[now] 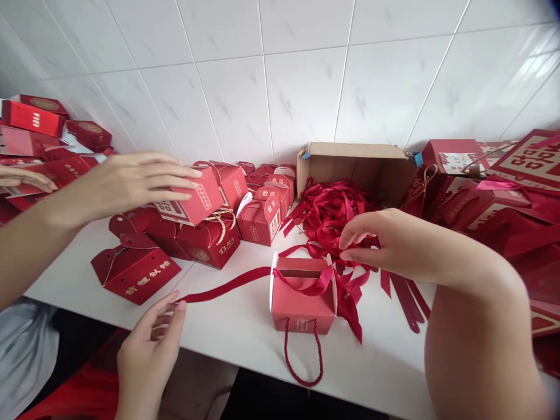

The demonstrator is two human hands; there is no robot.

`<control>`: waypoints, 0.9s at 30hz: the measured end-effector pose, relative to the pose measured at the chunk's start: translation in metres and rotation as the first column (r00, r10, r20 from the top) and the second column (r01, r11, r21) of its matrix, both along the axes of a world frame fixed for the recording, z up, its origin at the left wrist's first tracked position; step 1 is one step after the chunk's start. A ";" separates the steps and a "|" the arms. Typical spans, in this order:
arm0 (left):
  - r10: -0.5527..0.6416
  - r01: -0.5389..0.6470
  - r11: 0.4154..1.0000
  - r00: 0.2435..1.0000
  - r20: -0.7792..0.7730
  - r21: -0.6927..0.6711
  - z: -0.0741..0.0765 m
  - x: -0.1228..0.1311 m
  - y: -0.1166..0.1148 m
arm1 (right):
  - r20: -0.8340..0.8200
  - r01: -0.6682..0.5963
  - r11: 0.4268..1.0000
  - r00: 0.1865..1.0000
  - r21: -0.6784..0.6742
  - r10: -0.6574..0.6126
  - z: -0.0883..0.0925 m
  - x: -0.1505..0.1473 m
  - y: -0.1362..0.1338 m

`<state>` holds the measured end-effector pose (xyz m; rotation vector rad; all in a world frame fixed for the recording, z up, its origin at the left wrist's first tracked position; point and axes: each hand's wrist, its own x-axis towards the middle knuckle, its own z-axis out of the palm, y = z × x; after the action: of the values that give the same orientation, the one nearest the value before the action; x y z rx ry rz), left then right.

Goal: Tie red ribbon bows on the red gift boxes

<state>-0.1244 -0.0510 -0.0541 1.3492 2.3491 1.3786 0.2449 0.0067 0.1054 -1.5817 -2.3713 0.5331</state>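
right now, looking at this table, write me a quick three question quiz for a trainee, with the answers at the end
1. True or false: the person's left hand holds an end of a red ribbon.

2. Which is the person's right hand nearest to?
A) the wall tiles
B) the ribbon heap
C) the rope loop

3. Short answer: what does that heap spill out of?

Key:
1. True
2. B
3. An open cardboard box
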 end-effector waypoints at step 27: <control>-0.627 0.730 0.652 0.365 0.688 0.206 0.057 0.083 0.054 | -0.396 -0.444 0.743 0.881 -0.501 0.259 -0.039 0.034 0.031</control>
<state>-0.0415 0.0026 0.0027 1.1941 1.0957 1.1114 0.2792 0.0376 0.0665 -1.0836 -2.3876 1.5975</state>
